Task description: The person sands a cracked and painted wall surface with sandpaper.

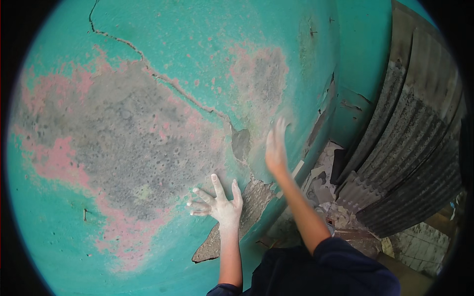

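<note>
A teal-painted wall [207,22] fills most of the view in front of me. My left hand [220,205], coated with pale dust, has its fingers spread against the wall, holding nothing. It lies by the lower right edge of a large bare grey patch [140,148] ringed with pink paint. My right hand [277,148], also dusty and blurred, is at the wall below a smaller bare patch [264,76]. Its fingers are extended; whether something sits under the palm is hidden. A chipped hole [241,144] lies between the hands, at the end of a long crack [181,94].
Broken plaster exposes rough masonry [255,198] beside my left wrist. Nails [85,214] stick out of the wall. Corrugated sheets [403,148] lean at the right, with rubble [322,181] on the floor at the wall's foot. Floor tiles [420,242] show at lower right.
</note>
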Motion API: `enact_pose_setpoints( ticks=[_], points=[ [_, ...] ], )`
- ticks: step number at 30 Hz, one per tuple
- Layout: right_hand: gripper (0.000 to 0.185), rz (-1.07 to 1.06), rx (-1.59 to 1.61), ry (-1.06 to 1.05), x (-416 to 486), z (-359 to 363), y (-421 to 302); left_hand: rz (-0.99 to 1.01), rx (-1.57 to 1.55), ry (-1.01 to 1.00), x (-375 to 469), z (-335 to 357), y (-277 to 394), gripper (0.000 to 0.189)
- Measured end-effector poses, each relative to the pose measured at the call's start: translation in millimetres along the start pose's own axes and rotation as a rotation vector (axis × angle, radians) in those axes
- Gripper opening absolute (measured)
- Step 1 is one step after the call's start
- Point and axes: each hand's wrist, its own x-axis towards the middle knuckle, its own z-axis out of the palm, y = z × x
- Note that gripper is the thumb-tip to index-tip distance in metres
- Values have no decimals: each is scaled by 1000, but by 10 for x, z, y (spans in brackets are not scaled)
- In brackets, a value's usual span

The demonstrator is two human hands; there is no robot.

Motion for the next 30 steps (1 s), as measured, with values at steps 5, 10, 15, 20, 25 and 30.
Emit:
enact_pose_setpoints(
  ticks=[5,10,15,20,25,30],
  points=[
    [59,139,-93,-271,-922,163,-288,-11,50,4,-13,20,-98,81],
    [61,137,-23,-105,269,-193,-68,12,49,-6,17,19,7,80],
    [61,84,-30,-196,-667,93,-59,-18,2,-49,34,45,85,80],
    [60,173,-124,-248,-220,-97,-170,-7,-80,-111,212,-34,279,77],
    [57,22,-28,-31,534,-283,128,17,-89,-202,269,-29,458,76],
    [59,234,-59,-345,-546,-43,-364,-17,-43,-206,307,68,420,75]
  ],
)
